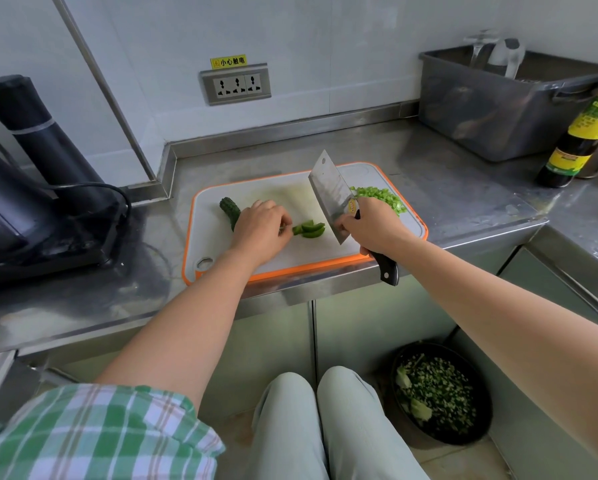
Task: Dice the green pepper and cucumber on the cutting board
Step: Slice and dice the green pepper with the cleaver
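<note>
Head view: the cutting board [273,251] carries a whole cucumber [230,207] at left, judged uncut, and a diced pepper pile [382,197] at far right — done. The right hand [370,226] grips the raised cleaver [332,195]; the left hand [261,226] pinches the remaining pepper strips [311,228] at centre — still to dice.

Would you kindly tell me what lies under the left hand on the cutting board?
The cucumber runs under the left hand; only its dark end shows. Its covered length cannot be seen.
</note>
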